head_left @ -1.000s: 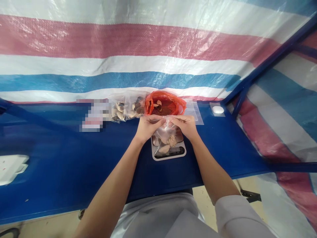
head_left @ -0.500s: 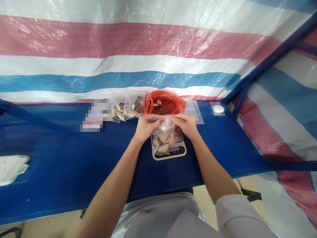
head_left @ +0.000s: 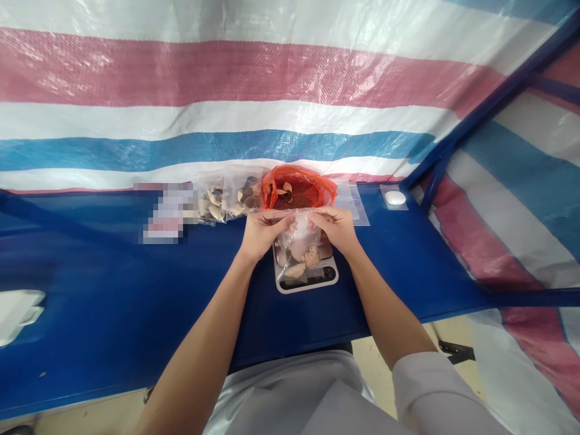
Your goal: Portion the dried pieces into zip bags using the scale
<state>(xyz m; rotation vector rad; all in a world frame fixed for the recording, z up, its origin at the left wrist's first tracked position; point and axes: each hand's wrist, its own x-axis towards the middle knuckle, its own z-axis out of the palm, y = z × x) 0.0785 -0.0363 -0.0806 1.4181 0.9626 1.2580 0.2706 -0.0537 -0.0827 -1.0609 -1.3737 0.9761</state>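
Both hands are pinching the top edge of a small clear bag (head_left: 301, 248), the left hand (head_left: 260, 232) gripping its left corner and the right hand (head_left: 336, 228) its right corner, fingers closed on the plastic and the strip between them pulled taut. The bag is hanging down onto a white kitchen scale (head_left: 306, 279) that is sitting on the blue worktop (head_left: 113, 290), and several pale, shell-like pieces are lying in its bottom; whether its full weight is resting on the scale platform is hard to tell from this angle. Just behind the hands, an orange bag (head_left: 299, 188) is standing open with darker pieces inside, and to its left two filled clear bags (head_left: 226, 199) are lying against the striped tarpaulin (head_left: 272, 90). A flat empty clear bag (head_left: 353, 202) is lying to the right of the orange one, with a small white round object (head_left: 396, 197) further right.

Judging by the grip, the step in hand looks like closing the mouth of the weighed portion. The next move is likely calling for the fingertips to be running along the strip with even pressure, keeping the bag upright so nothing spills.
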